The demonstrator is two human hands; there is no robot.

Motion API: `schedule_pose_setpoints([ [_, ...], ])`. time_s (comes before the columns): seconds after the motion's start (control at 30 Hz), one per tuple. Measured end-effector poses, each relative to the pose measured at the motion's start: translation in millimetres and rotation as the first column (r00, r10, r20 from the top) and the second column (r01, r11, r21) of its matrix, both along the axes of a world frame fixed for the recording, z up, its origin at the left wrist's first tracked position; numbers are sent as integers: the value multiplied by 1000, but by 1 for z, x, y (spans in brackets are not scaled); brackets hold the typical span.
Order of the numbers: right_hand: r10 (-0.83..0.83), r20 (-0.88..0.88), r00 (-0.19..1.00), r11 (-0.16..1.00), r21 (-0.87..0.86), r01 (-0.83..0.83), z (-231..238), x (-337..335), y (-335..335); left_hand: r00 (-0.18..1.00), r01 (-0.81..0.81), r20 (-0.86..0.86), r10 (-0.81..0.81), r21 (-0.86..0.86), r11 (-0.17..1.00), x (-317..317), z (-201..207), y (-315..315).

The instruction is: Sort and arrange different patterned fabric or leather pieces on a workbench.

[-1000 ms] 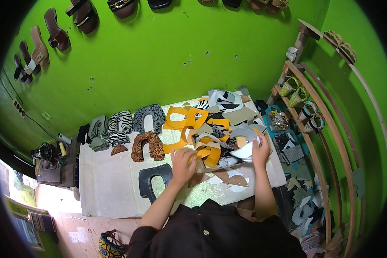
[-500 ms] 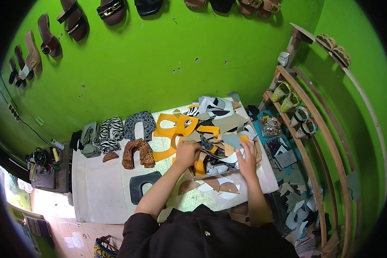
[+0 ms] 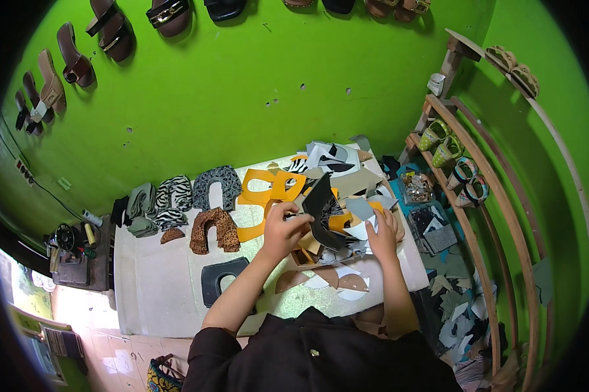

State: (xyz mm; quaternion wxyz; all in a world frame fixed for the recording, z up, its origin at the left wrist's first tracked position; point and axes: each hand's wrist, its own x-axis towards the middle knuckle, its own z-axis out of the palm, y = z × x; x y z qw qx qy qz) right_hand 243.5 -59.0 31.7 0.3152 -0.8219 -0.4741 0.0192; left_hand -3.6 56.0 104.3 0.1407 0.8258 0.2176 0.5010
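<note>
My left hand (image 3: 283, 232) is closed on the edge of a black U-shaped cut piece (image 3: 320, 208), which stands tilted above a box of mixed scraps. On the right of the box, my right hand (image 3: 383, 234) has its fingers apart, resting on or just above white and grey-blue scraps (image 3: 360, 209). Under both hands the box (image 3: 307, 265) is heaped with yellow, white, black and brown cuttings. Just left of it lie yellow U-shaped pieces (image 3: 252, 234). A similar black piece (image 3: 209, 285) lies on the table beside my left forearm.
Leopard-print (image 3: 200, 240), grey patterned (image 3: 203, 196) and zebra-print (image 3: 171, 188) stacks line the white table's (image 3: 157, 287) far left. Brown half-round pieces (image 3: 291, 281) lie in front of the box. A wooden rack (image 3: 468, 186) with sandals stands right; a sewing machine (image 3: 71, 245) is left.
My left hand has lifted the black U-shaped piece out of the scraps. My right hand has shifted slightly right, still over the heap.
</note>
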Motion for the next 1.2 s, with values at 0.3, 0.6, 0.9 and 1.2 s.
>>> schedule_pose_setpoints([
  [0.3,-42,-8,999,999,-5,42,10,-8,-4,774,608,576,-264,-559,564,-34,51,11],
  [0.6,554,3,832,678,578,-454,139,-105,8,953,162,-131,-274,-543,824,-106,93,-27],
  [0.9,671,-733,-110,449,519,-727,100,-235,53,918,-225,-383,103,-287,931,-180,94,-66],
  [1.2,506,-855,-111,611,446,-654,1,-292,40,671,-586,-578,465,-29,810,-247,20,-81],
])
